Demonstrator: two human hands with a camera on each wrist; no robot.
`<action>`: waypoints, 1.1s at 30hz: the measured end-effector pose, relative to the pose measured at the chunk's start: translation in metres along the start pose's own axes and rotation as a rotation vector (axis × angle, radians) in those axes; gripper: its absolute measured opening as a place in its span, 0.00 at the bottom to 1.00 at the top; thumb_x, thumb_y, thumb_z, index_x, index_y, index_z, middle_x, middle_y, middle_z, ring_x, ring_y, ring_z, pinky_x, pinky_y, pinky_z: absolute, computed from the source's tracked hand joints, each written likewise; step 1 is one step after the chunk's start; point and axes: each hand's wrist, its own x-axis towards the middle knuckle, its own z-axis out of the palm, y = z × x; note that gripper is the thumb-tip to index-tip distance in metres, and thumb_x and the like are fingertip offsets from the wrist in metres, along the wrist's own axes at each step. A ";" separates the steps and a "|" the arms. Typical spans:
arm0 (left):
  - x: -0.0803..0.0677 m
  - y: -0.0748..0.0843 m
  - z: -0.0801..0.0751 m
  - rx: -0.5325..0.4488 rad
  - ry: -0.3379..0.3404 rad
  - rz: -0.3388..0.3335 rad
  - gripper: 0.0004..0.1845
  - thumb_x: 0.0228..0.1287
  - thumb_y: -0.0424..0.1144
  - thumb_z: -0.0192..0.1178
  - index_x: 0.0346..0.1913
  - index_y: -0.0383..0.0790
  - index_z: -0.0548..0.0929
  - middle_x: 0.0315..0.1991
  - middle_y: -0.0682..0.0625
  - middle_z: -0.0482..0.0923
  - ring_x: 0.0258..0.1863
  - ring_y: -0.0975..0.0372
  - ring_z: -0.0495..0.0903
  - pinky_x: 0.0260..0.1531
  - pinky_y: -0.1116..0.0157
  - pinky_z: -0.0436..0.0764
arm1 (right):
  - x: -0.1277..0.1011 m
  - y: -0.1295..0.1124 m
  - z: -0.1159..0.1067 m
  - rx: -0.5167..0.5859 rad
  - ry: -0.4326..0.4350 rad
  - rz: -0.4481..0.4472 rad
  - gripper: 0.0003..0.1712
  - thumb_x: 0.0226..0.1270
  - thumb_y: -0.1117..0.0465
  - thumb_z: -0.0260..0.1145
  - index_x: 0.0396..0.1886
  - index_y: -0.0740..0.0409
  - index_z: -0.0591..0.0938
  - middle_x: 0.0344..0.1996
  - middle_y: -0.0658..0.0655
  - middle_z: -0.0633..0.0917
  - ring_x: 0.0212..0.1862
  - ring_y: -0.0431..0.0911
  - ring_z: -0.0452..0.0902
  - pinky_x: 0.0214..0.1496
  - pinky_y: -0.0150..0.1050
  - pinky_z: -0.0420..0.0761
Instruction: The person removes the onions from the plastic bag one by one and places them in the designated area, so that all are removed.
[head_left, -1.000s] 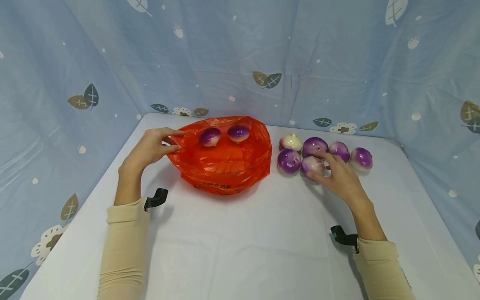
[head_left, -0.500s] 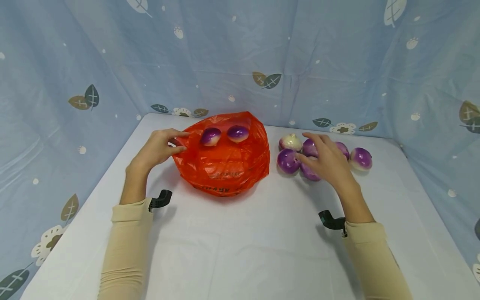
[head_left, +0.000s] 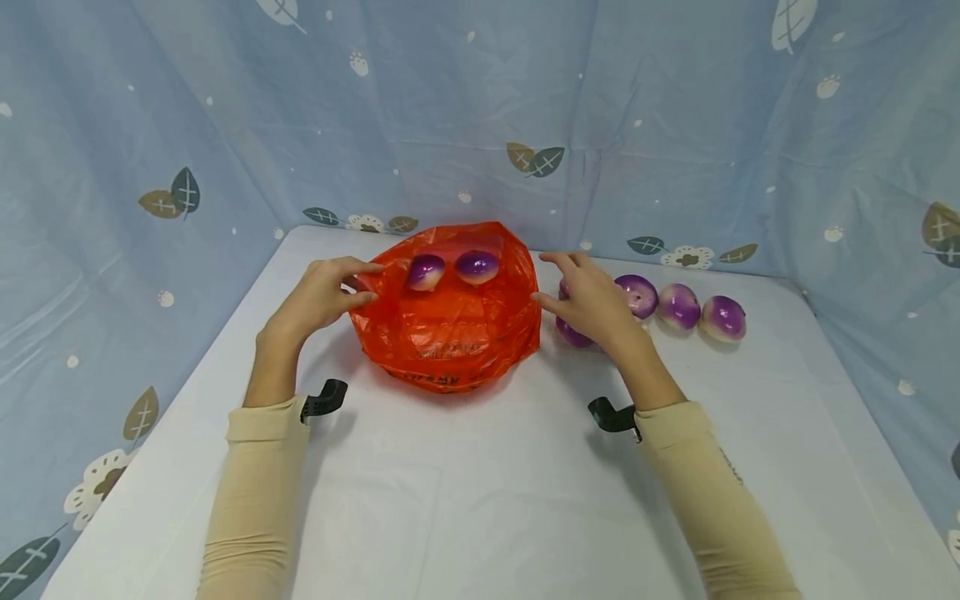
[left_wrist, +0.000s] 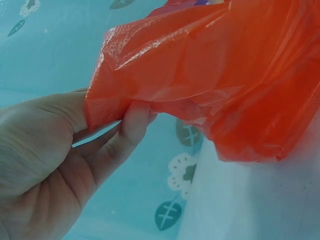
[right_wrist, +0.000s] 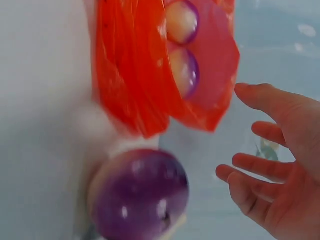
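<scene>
A red plastic bag (head_left: 450,333) lies with its mouth open on the white table. Two glossy purple-and-white round vegetables, onion- or turnip-like, rest inside it, one at left (head_left: 425,272) and one at right (head_left: 477,267). My left hand (head_left: 311,300) pinches the bag's left rim; the left wrist view shows the plastic (left_wrist: 165,65) between thumb and fingers. Close to the right rim hovers my right hand (head_left: 592,304), fingers spread and holding nothing. In the right wrist view a gap separates most fingers from the bag, though whether the thumb touches it I cannot tell.
More such vegetables stand right of the bag: a dimpled one (head_left: 637,296), a middle one (head_left: 678,307) and a far-right one (head_left: 723,318). Others, including a purple one (head_left: 572,335), are partly hidden by the right hand. A patterned blue curtain (head_left: 465,108) surrounds the table.
My right hand has moved left from above the loose vegetables to the bag's right rim, carrying nothing. The left hand and the bag's left rim have shifted slightly right.
</scene>
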 end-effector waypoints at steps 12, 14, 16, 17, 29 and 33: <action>0.002 0.002 0.000 -0.002 -0.001 0.002 0.23 0.61 0.31 0.66 0.61 0.38 0.80 0.52 0.40 0.82 0.44 0.50 0.85 0.41 0.53 0.87 | 0.030 -0.022 0.030 0.077 -0.034 -0.057 0.35 0.64 0.46 0.68 0.68 0.50 0.71 0.60 0.63 0.76 0.60 0.59 0.75 0.65 0.55 0.76; 0.002 0.002 0.000 -0.004 -0.003 0.001 0.23 0.62 0.31 0.65 0.61 0.38 0.80 0.52 0.40 0.82 0.44 0.50 0.85 0.41 0.53 0.87 | 0.034 -0.025 0.032 0.077 -0.041 -0.070 0.35 0.64 0.47 0.68 0.68 0.51 0.71 0.61 0.62 0.76 0.60 0.59 0.75 0.66 0.55 0.75; 0.002 0.002 0.000 0.001 -0.002 0.006 0.23 0.61 0.31 0.66 0.61 0.38 0.80 0.51 0.40 0.83 0.44 0.50 0.85 0.41 0.53 0.87 | 0.036 -0.028 0.034 0.073 -0.057 -0.077 0.35 0.65 0.48 0.68 0.69 0.51 0.70 0.61 0.62 0.75 0.61 0.59 0.75 0.67 0.56 0.74; 0.002 0.002 0.000 0.004 -0.001 0.008 0.23 0.61 0.31 0.66 0.60 0.38 0.81 0.51 0.41 0.83 0.44 0.50 0.85 0.41 0.53 0.87 | 0.038 -0.030 0.036 0.071 -0.066 -0.081 0.35 0.65 0.48 0.68 0.69 0.51 0.70 0.62 0.62 0.75 0.61 0.59 0.75 0.67 0.56 0.74; 0.003 0.002 0.001 -0.004 -0.004 0.009 0.23 0.61 0.31 0.66 0.61 0.39 0.80 0.53 0.41 0.82 0.44 0.51 0.86 0.42 0.52 0.87 | 0.055 -0.041 0.048 0.054 -0.188 -0.061 0.38 0.66 0.50 0.68 0.72 0.52 0.66 0.63 0.65 0.73 0.63 0.59 0.72 0.69 0.52 0.73; 0.002 0.002 0.001 -0.001 -0.011 0.000 0.23 0.62 0.32 0.66 0.61 0.40 0.80 0.53 0.41 0.82 0.44 0.51 0.86 0.42 0.52 0.87 | 0.061 -0.041 0.052 0.067 -0.240 -0.033 0.40 0.66 0.50 0.68 0.74 0.51 0.63 0.65 0.65 0.71 0.65 0.57 0.70 0.71 0.52 0.72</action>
